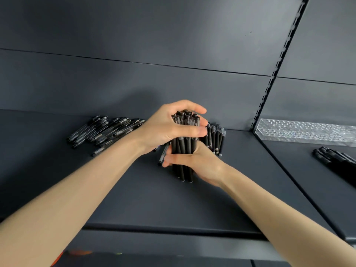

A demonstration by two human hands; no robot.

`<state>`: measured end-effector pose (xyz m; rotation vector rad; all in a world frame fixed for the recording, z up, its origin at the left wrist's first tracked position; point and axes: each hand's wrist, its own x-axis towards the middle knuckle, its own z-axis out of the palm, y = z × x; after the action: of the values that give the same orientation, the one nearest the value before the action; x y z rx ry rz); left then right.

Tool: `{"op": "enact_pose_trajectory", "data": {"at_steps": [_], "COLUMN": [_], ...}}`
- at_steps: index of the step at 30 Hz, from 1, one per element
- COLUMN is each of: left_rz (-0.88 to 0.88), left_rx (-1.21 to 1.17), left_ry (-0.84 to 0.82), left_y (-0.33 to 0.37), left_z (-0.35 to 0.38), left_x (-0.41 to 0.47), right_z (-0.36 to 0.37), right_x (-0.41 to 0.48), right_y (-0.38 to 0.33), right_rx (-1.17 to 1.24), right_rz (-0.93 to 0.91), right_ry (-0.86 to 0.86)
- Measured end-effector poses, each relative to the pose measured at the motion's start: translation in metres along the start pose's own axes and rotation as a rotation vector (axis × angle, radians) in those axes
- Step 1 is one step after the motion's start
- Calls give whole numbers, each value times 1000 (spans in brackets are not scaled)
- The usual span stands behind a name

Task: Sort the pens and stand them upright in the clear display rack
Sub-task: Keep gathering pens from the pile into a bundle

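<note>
Now, hands: left hand (169, 128) clamps the top of a bundle of black pens (183, 147); right hand (200, 162) grips its lower half.
Bundle: long axis nearly upright, standing over the shelf (173, 205).
Rack (300, 132): clear, well off to the right, nearer the right hand; no pens visible in it.
Other pens: loose pile (104, 132) lying flat to the left.
Room: dark shelf, dark back panel (134, 54).
</note>
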<state>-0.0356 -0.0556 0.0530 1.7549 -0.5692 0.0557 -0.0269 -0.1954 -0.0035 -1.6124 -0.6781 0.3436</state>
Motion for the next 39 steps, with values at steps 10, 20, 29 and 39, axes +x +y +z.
{"op": "enact_pose_trajectory", "data": {"at_steps": [10, 20, 29, 39], "left_rz": [24, -55, -204, -176], "left_rx": [-188, -448, -188, 242], "left_ry": [123, 229, 190, 110], "left_y": [7, 31, 35, -1], "left_z": [37, 201, 341, 390], "left_x": [20, 61, 103, 183], "right_z": [-21, -132, -255, -351], "right_x": [-34, -160, -252, -246], "right_y": [-10, -21, -23, 3], "right_rx": [139, 89, -2, -365], "right_rz": [32, -4, 94, 164], "right_ry": [32, 207, 288, 372]}}
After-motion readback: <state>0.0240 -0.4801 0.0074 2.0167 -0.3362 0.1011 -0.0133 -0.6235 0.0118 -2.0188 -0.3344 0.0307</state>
